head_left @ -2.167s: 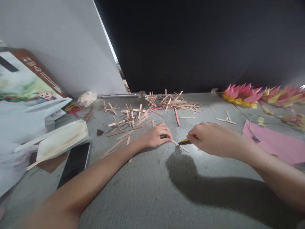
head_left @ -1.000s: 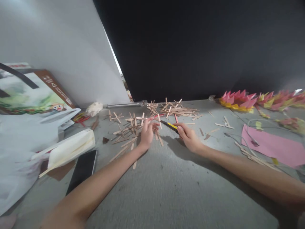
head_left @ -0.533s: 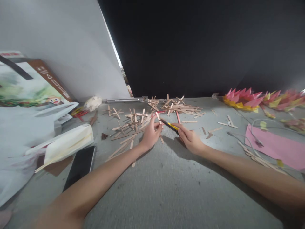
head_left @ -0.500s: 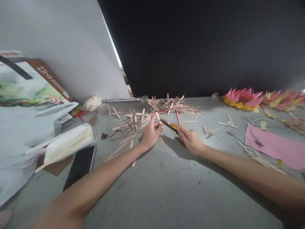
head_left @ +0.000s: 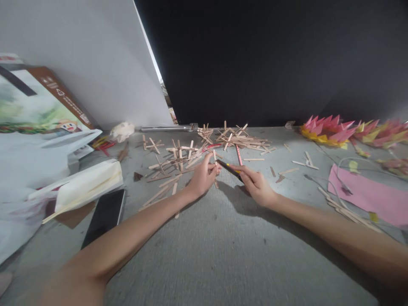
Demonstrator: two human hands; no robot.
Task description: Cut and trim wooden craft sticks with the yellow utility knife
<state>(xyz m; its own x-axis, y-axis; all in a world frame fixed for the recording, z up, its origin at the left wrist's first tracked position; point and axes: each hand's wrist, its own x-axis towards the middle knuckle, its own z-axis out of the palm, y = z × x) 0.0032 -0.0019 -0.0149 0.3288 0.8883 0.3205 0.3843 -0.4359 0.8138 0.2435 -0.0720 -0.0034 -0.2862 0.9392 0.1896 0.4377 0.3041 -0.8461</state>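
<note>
A: ok so what's the left hand [head_left: 204, 175] up to?
B: pinching a little wooden stick [head_left: 214, 156] between thumb and fingers, pretty much upright, a bit above the grey table [head_left: 204, 255]. The other fingers look half curled, hard to see properly

A: and the right hand [head_left: 259, 186]?
B: wrapped round a black and yellow cutter knife [head_left: 230, 170], index finger laid along the top. Its tip points left and sits right by the stick, can't tell if it's actually touching

A: what's around them?
B: just far of the left hand there's a jumble of crossed sticks [head_left: 178, 156], then a flatter stick pile [head_left: 245, 139] further back to the right. A red striped rod [head_left: 239, 154] lies on the far side of the knife

A: anything out at the sides?
B: a dark phone [head_left: 104, 216] on the left beside the left forearm, and pink paper [head_left: 369, 197] over on the right, with a cable [head_left: 333, 176] lying across it
</note>
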